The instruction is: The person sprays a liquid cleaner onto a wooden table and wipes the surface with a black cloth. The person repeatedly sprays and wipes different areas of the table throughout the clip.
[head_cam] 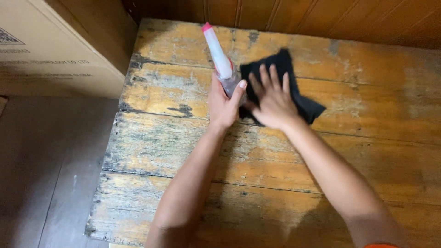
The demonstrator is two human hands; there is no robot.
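Note:
My left hand point(223, 103) grips a clear spray bottle point(220, 59) with a white neck and pink cap, tilted up and to the left over the worn wooden table point(161, 138). Right beside it, my right hand point(273, 98) lies flat with fingers spread on a black cloth point(303, 103), pressing it onto the tabletop. The cloth spreads from the bottle's base out to the right of my hand. The lower part of the bottle is hidden by my left hand.
A large cardboard box point(50, 50) stands at the upper left, beside the table. Wooden wall panelling point(321, 16) runs along the table's far edge. A grey floor point(46, 174) lies left of the table.

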